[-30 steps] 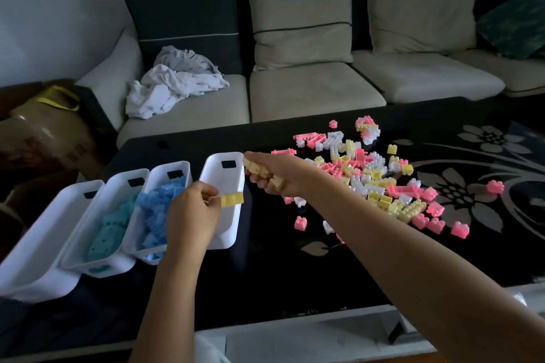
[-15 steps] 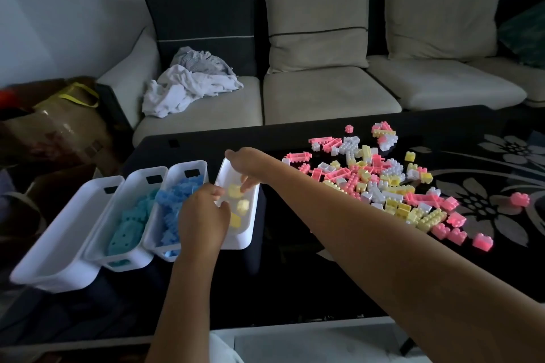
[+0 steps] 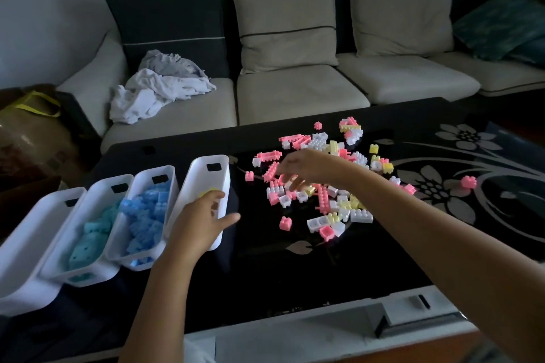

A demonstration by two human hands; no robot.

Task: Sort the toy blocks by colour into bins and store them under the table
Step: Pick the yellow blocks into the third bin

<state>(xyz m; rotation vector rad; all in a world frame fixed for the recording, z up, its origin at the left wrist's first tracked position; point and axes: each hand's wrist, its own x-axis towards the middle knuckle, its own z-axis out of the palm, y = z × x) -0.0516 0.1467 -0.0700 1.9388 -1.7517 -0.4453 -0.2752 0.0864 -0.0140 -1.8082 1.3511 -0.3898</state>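
- Here, four white bins stood side by side at the left end of the black glass table (image 3: 265, 274).
- The leftmost bin (image 3: 26, 247) showed no contents from this angle.
- The second bin (image 3: 97, 194) held teal blocks (image 3: 91, 239).
- The third bin (image 3: 165, 174) held blue blocks (image 3: 147, 215).
- The fourth bin (image 3: 206, 165) held yellow blocks (image 3: 206, 193), mostly hidden by the left hand (image 3: 197, 224).
- The left hand lay over the fourth bin's near right wall, its grip spread, nothing held.
- The unsorted pile (image 3: 324, 183) of pink, white and yellow studded blocks lay scattered mid-table, right of the bins.
- The right hand (image 3: 306, 166) hovered over the pile, fingers curled down among the blocks; whether its grip pinched one could not be told.
- One pink block (image 3: 468, 182) lay apart at far right.
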